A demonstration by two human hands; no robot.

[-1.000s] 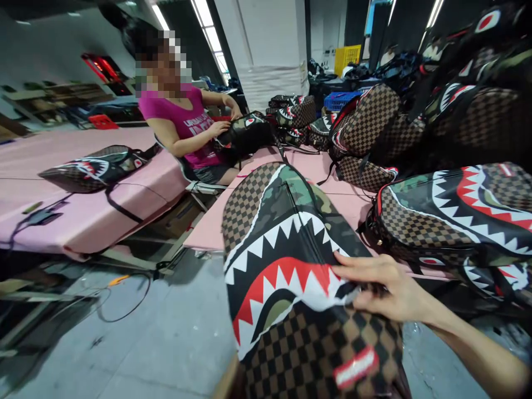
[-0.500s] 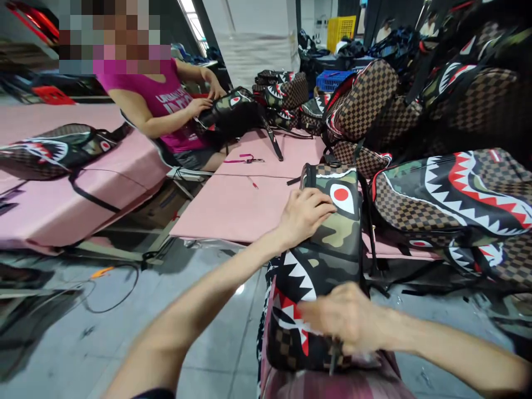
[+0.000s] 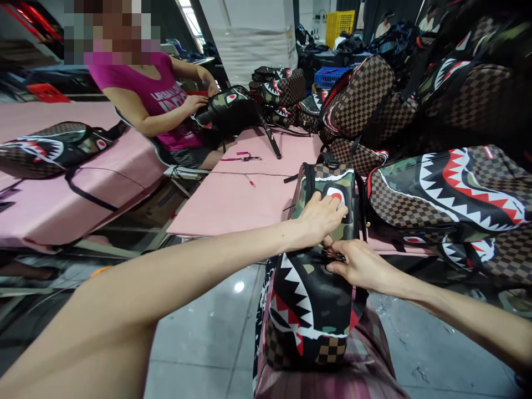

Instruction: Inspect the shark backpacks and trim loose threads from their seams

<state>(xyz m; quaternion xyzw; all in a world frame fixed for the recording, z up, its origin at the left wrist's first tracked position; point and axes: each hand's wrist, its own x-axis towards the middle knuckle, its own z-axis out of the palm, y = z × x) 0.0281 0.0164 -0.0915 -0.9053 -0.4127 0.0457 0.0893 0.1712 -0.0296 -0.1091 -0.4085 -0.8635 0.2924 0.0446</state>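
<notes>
A backpack (image 3: 328, 288) with camouflage, brown checks and a printed shark mouth and eye lies lengthwise over my lap, its far end on the pink table. My left hand (image 3: 320, 219) rests on its upper part below the red eye, fingers curled and closed against the surface; the fingertips are partly hidden. Close below it, my right hand (image 3: 355, 265) is closed on small dark snips (image 3: 336, 256), mostly hidden by the fingers, against the middle of the bag. The two hands nearly touch.
The pink table (image 3: 233, 205) bears a magenta strap (image 3: 241, 157). More shark-print backpacks (image 3: 465, 188) are piled at right. Across the table, a person in a magenta shirt (image 3: 141, 94) handles a black and camouflage bag (image 3: 233, 111). Another backpack (image 3: 54, 147) lies at left.
My right hand has moved up from the bag's near end to its middle, beside my left hand. The left hand has shifted slightly right and down, its fingers more curled.
</notes>
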